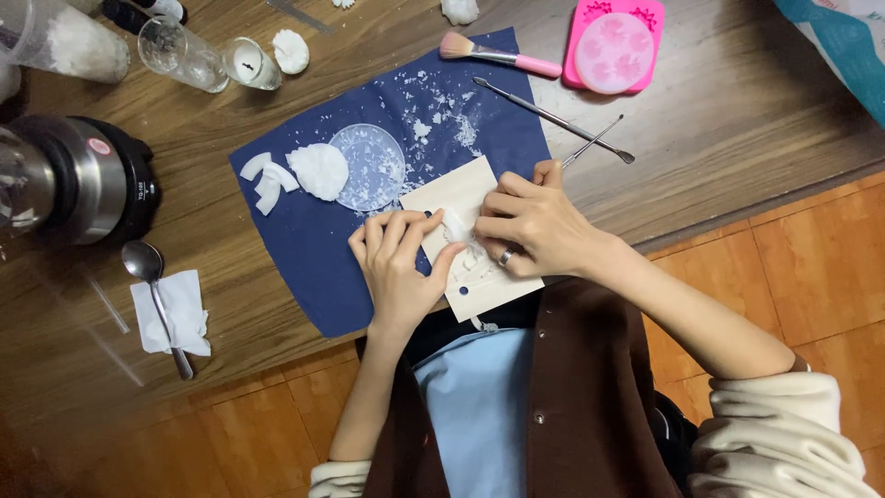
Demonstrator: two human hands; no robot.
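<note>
A cream flat mould (466,198) with a small hole lies on a dark blue cloth (318,240) at the table's near edge. My left hand (398,263) presses on its left side, thumb and fingers around a white wax piece (454,228). My right hand (536,224), wearing a ring, rests on the mould's right side and pinches the same white piece. White crumbs lie around the hands.
On the cloth are a clear round disc (371,166), a white wax flower (319,171) and white slices (265,181). Nearby: a pink brush (498,55), two metal tools (553,117), a pink mould (615,44), a spoon on tissue (157,295), a black pot (78,180), glasses (180,51).
</note>
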